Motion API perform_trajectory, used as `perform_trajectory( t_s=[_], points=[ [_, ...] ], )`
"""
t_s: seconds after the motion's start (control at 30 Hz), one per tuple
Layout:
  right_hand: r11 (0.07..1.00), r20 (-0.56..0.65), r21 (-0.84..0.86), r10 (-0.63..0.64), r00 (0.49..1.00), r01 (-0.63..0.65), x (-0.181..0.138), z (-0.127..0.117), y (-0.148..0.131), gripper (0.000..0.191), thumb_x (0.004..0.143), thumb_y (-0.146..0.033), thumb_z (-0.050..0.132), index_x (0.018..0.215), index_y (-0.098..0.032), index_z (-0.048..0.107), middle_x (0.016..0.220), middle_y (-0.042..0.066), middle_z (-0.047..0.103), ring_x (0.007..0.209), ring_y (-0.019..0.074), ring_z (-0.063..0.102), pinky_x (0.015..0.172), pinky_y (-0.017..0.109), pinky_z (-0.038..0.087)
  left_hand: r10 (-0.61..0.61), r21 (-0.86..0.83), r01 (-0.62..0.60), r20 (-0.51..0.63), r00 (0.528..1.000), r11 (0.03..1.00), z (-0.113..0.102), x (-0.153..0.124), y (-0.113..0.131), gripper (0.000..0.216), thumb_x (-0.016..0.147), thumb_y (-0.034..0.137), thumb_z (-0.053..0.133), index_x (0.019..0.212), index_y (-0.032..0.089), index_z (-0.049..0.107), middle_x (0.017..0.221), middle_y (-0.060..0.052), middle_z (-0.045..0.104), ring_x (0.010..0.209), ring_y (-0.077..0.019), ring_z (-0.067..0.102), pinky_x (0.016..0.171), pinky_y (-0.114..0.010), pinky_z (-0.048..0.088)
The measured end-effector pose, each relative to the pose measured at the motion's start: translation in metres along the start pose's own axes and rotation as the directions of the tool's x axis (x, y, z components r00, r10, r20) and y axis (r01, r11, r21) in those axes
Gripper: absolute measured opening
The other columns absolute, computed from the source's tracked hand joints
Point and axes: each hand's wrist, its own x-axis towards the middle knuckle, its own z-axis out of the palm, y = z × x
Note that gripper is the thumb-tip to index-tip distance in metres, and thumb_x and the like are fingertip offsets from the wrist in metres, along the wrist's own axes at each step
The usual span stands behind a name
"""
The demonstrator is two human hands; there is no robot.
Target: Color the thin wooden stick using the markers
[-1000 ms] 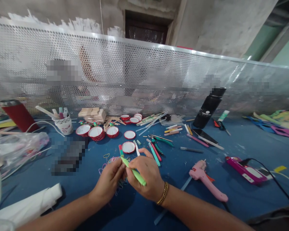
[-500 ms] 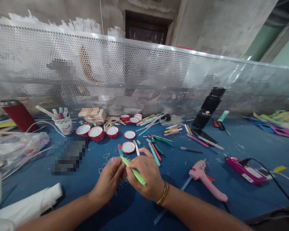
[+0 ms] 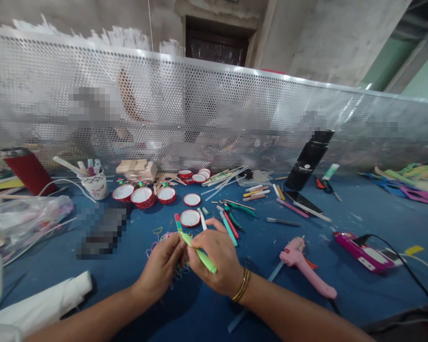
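Note:
My left hand (image 3: 163, 260) is closed on a craft stick (image 3: 178, 222) whose upper end is coloured red, then green. In my right hand (image 3: 217, 259) a light green marker (image 3: 204, 259) is gripped like a pen, its tip end against the stick between both hands. My fingers hide the stick's lower part. Under the hands lies a tangle of coloured loops (image 3: 181, 270). Just beyond them sit a red-rimmed white lid (image 3: 190, 218) and a white marker (image 3: 202, 219). Teal and red markers (image 3: 229, 229) lie right of my right hand.
Red-rimmed lids (image 3: 142, 196) stand further back, near stacked wooden sticks (image 3: 137, 167). To the right are a pink glue gun (image 3: 306, 266), a purple device (image 3: 365, 251) with a cable, and a black bottle (image 3: 309, 161). Pliers (image 3: 240, 209) lie mid-table; a perforated metal panel (image 3: 207, 109) stands behind.

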Motion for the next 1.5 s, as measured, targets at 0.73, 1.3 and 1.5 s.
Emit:
perform_trajectory(
  t_s=[0.73,1.3,1.5],
  points=[
    [1.000,-0.016,-0.003,-0.016,1.000,0.016,-0.0003,0.0007,-0.0007,0.004,0.088,-0.018,0.054,0.087,-0.022,0.053,0.075,-0.002,0.067,0.070,0.0129,0.065,0.103,0.044,0.040,-0.015,-0.019,0.015,-0.008,1.000,1.000,0.0007,0.0000,0.0030,0.038,0.094,0.046,0.043,0.070,0.018,0.052,0.064,0.000,0.053,0.068,-0.0150,0.051,0.063,-0.023,0.042],
    [1.000,-0.033,-0.003,0.018,0.999,-0.018,0.0003,-0.0001,0.0009,0.002,0.088,-0.020,0.054,0.089,-0.021,0.053,0.076,-0.002,0.068,0.071,0.0133,0.064,0.103,0.045,0.040,-0.033,0.005,0.033,-0.024,0.999,0.999,0.0001,0.0002,0.0027,0.036,0.094,0.042,0.044,0.070,0.018,0.053,0.064,0.001,0.052,0.062,-0.0129,0.046,0.059,-0.022,0.039],
    [1.000,-0.007,0.005,0.002,1.000,-0.002,0.0002,0.0008,0.0004,0.001,0.088,-0.020,0.053,0.088,-0.021,0.054,0.075,-0.001,0.068,0.071,0.0134,0.064,0.102,0.044,0.040,-0.015,-0.023,0.015,-0.011,1.000,1.000,0.0007,0.0012,0.0046,0.037,0.093,0.045,0.043,0.069,0.018,0.051,0.064,0.001,0.052,0.064,-0.0142,0.048,0.060,-0.022,0.040]
  ],
)
